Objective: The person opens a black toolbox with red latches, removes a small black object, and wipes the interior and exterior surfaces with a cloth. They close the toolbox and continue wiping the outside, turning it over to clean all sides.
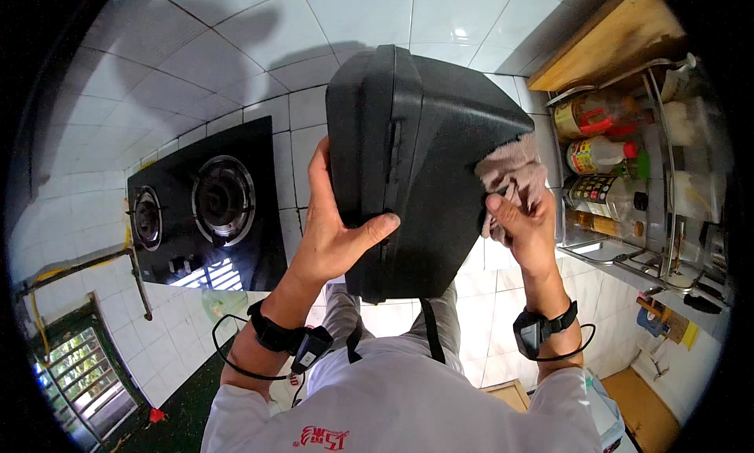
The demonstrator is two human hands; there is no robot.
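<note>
A large black plastic case (436, 176) with a seam and a latch strip is held up in front of me, tilted, above the tiled counter. My left hand (347, 223) grips its left side, thumb on the near face by the seam and fingers behind the edge. In my right hand (524, 223) is a crumpled pinkish-brown cloth (513, 173), pressed against the case's right edge. The fingers under the cloth are partly hidden. Both wrists wear black straps with small cabled devices.
A black two-burner gas hob (206, 211) lies to the left. Right of the case stands a metal rack (662, 129) with several bottles and jars. A tiled wall (365, 17) rises behind the counter. A barred window (88, 376) is at the lower left.
</note>
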